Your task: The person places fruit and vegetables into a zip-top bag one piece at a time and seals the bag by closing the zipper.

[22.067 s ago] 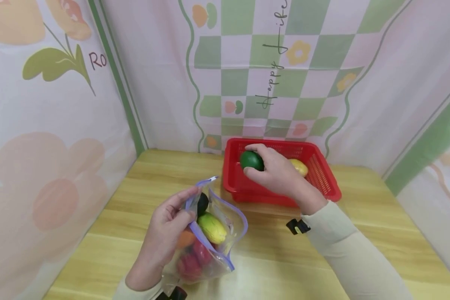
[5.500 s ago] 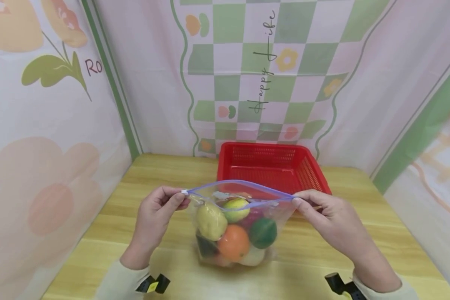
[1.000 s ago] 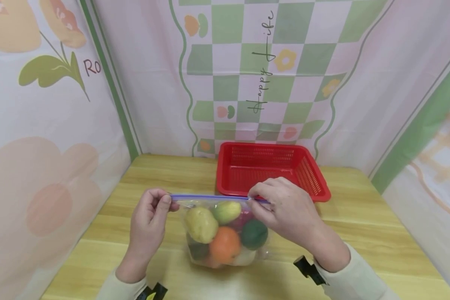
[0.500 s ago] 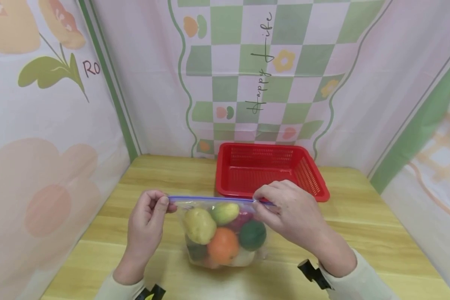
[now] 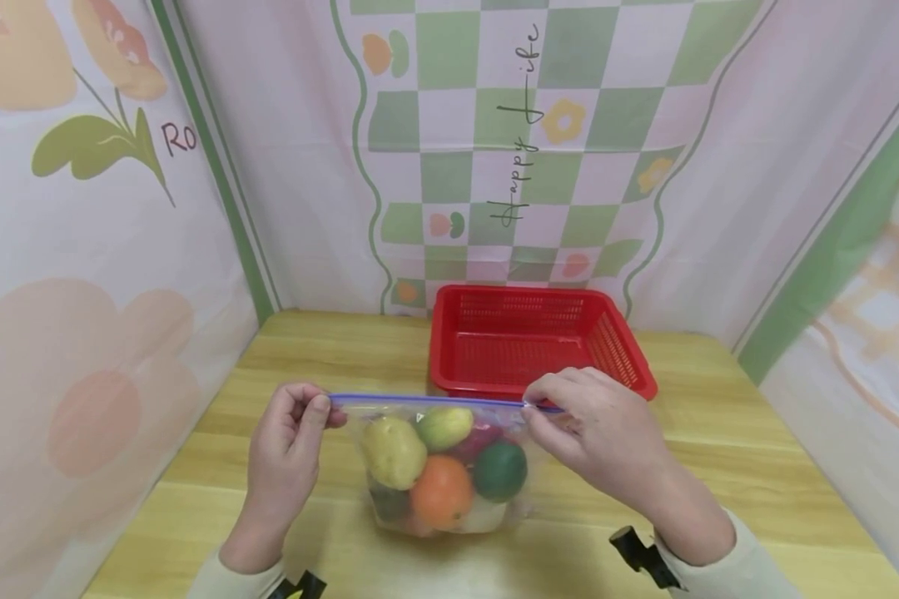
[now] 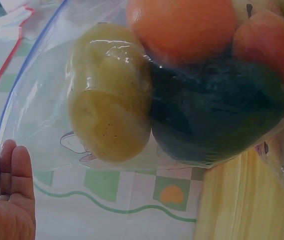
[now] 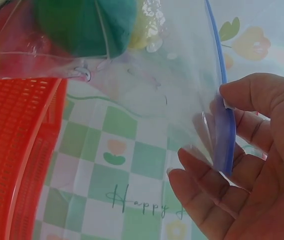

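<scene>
A clear slider zip bag [image 5: 487, 416] with a purple-blue zip strip hangs upright between both hands, filled with several fruits and vegetables. In it I see a yellow potato-like piece [image 5: 394, 452], an orange [image 5: 442, 492], a dark green round piece [image 5: 500, 471] and a yellow-green oblong one [image 5: 444, 428]. My left hand [image 5: 288, 466] pinches the strip's left end between thumb and fingers. Near the right end, my right hand [image 5: 607, 441] pinches the small white slider [image 7: 227, 104], thumb on one side and fingers behind. Left of the slider the zip lies in one straight line.
Behind the bag stands a red plastic basket [image 5: 524, 358] with slotted sides, nothing seen inside it. Both are at a wooden table [image 5: 330, 349]. A printed cloth [image 5: 315, 166] with green checks rises at the back and sides.
Fruit went from basket to bag earlier. Since 5.5 s ago the gaping mouth has come together and the slider has gone from left end to near the right, still creeping right with my right hand.
</scene>
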`<move>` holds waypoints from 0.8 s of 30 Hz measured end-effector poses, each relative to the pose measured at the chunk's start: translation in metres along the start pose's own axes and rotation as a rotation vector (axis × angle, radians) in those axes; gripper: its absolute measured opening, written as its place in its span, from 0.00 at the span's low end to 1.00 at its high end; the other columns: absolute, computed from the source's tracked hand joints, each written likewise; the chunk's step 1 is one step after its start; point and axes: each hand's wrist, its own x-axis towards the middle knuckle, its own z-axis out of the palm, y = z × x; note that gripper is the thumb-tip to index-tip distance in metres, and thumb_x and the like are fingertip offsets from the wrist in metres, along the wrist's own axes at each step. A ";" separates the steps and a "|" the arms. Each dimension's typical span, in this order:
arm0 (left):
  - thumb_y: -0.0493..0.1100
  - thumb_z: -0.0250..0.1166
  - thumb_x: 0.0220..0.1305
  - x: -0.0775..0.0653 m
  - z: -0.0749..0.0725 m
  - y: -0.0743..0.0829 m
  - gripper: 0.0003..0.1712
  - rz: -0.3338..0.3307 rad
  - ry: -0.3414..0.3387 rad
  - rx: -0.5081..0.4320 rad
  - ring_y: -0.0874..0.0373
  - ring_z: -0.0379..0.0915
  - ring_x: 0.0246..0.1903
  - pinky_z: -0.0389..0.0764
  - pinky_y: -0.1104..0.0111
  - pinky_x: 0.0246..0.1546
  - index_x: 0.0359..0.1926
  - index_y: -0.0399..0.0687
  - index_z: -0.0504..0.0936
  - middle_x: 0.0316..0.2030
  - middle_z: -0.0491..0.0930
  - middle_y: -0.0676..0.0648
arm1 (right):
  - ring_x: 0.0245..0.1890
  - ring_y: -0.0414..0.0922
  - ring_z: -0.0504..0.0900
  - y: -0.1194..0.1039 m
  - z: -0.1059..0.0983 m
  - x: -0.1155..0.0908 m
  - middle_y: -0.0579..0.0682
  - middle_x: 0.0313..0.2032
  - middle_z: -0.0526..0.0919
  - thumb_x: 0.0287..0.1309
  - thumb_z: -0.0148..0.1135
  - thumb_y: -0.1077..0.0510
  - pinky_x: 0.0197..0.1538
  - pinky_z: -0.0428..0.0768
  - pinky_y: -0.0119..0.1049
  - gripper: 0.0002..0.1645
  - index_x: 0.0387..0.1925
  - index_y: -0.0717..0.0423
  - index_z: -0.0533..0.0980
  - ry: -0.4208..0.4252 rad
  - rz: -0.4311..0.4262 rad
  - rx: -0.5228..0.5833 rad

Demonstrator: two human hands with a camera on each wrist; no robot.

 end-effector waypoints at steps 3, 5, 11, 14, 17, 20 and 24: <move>0.34 0.53 0.70 0.000 -0.001 -0.001 0.06 -0.008 0.006 0.005 0.58 0.80 0.31 0.83 0.69 0.36 0.41 0.32 0.72 0.31 0.78 0.42 | 0.29 0.33 0.75 0.001 -0.003 -0.002 0.33 0.30 0.80 0.50 0.66 0.52 0.29 0.76 0.29 0.05 0.31 0.41 0.80 -0.008 0.010 0.000; 0.34 0.53 0.70 -0.001 -0.002 -0.001 0.06 -0.015 0.008 0.002 0.58 0.80 0.31 0.83 0.69 0.36 0.41 0.32 0.72 0.31 0.78 0.42 | 0.28 0.33 0.75 0.003 -0.004 -0.004 0.32 0.30 0.80 0.49 0.67 0.53 0.28 0.76 0.27 0.06 0.32 0.41 0.79 -0.010 0.010 0.003; 0.35 0.52 0.71 -0.002 -0.004 -0.001 0.07 -0.037 0.011 0.004 0.57 0.80 0.31 0.83 0.69 0.37 0.41 0.32 0.72 0.31 0.78 0.41 | 0.26 0.30 0.74 0.008 -0.008 -0.010 0.31 0.28 0.78 0.47 0.68 0.54 0.26 0.74 0.24 0.08 0.32 0.39 0.79 -0.004 0.018 0.014; 0.35 0.52 0.71 -0.002 -0.005 -0.002 0.07 -0.043 0.012 0.010 0.57 0.80 0.31 0.83 0.69 0.38 0.41 0.32 0.72 0.32 0.78 0.42 | 0.25 0.29 0.72 0.010 -0.010 -0.014 0.30 0.26 0.76 0.47 0.69 0.54 0.25 0.73 0.23 0.09 0.32 0.38 0.79 -0.019 0.043 0.015; 0.35 0.52 0.71 -0.002 -0.005 -0.003 0.07 -0.037 0.007 0.014 0.57 0.80 0.31 0.83 0.70 0.37 0.42 0.33 0.72 0.31 0.78 0.42 | 0.25 0.28 0.72 0.011 -0.012 -0.016 0.29 0.26 0.76 0.48 0.69 0.54 0.26 0.73 0.23 0.09 0.32 0.37 0.79 -0.030 0.057 0.014; 0.35 0.53 0.70 -0.002 -0.005 -0.003 0.06 -0.043 0.008 0.028 0.58 0.76 0.29 0.81 0.72 0.32 0.41 0.34 0.72 0.31 0.76 0.43 | 0.26 0.28 0.74 0.011 -0.011 -0.017 0.29 0.26 0.77 0.49 0.70 0.55 0.27 0.75 0.23 0.10 0.33 0.38 0.78 -0.043 0.078 0.045; 0.36 0.53 0.70 -0.001 -0.007 -0.003 0.07 -0.084 -0.010 0.015 0.57 0.72 0.29 0.77 0.72 0.30 0.41 0.34 0.72 0.33 0.77 0.42 | 0.27 0.29 0.77 0.015 -0.008 -0.020 0.28 0.28 0.78 0.53 0.69 0.56 0.29 0.79 0.25 0.12 0.36 0.37 0.76 -0.103 0.166 0.181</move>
